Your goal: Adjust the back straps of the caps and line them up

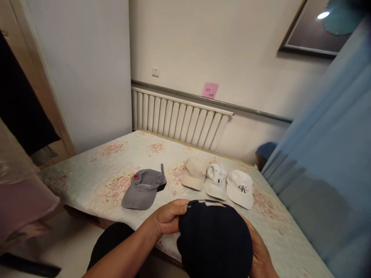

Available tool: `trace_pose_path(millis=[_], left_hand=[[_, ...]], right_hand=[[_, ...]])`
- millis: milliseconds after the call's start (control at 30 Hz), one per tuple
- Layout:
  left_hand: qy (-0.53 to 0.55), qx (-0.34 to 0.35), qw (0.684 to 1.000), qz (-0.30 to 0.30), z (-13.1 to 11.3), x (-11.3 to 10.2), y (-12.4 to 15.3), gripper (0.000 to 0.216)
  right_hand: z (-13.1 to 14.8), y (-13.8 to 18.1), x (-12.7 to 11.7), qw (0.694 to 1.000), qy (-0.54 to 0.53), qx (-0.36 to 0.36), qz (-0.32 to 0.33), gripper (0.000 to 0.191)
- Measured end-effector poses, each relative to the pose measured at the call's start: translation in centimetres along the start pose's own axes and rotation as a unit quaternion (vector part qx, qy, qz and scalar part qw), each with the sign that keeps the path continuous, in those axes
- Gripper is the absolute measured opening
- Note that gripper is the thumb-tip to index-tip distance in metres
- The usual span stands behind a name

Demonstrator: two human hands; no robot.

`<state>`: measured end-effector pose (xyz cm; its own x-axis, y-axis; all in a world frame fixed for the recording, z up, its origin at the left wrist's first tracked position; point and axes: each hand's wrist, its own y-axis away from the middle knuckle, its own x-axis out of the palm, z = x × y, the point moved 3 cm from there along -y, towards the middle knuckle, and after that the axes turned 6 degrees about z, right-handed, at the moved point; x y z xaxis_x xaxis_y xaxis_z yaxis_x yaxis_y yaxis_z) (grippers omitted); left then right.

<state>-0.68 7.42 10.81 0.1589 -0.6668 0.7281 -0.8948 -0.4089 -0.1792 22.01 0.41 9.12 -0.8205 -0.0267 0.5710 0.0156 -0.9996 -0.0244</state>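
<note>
A dark navy cap (216, 239) is held up between my two hands, just over the near edge of the bed. My left hand (169, 216) grips its left rim, thumb on top near a small metal buckle. On the cap's right side, my right hand (257, 247) is closed around the edge, its fingers mostly hidden behind the fabric. Beyond lie a grey cap (143, 189) with a red patch and loose strap, a beige cap (194, 173), a white cap with a small dark emblem (216, 181), and a white cap with black letters (240, 189).
The caps lie on a bed with a floral cover (98, 166). Behind it are a white radiator (179, 117) and a pink note (210, 90) on the wall. A blue curtain (327, 154) hangs at right; clothes (23, 185) hang at left.
</note>
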Motion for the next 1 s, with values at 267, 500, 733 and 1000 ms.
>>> trace_pose_path(millis=[267,500,733,1000], left_hand=[[-0.021,-0.042,0.999,-0.006,0.0,0.8,-0.8,0.036],[-0.073,-0.085,0.994,-0.013,0.1,1.4,-1.5,0.031],[-0.094,-0.106,0.989,-0.036,-0.1,1.2,-1.7,0.032],[-0.128,-0.131,0.982,-0.051,0.1,0.9,-1.5,0.031]], right_hand=[[0.6,0.4,-0.8,0.998,-0.03,0.056,0.009,0.015],[1.2,0.7,-2.1,0.995,0.003,0.079,0.063,0.012],[2.9,0.8,-0.7,0.987,0.069,0.099,0.104,0.021],[3.1,0.5,1.2,0.971,0.142,0.118,0.155,0.027]])
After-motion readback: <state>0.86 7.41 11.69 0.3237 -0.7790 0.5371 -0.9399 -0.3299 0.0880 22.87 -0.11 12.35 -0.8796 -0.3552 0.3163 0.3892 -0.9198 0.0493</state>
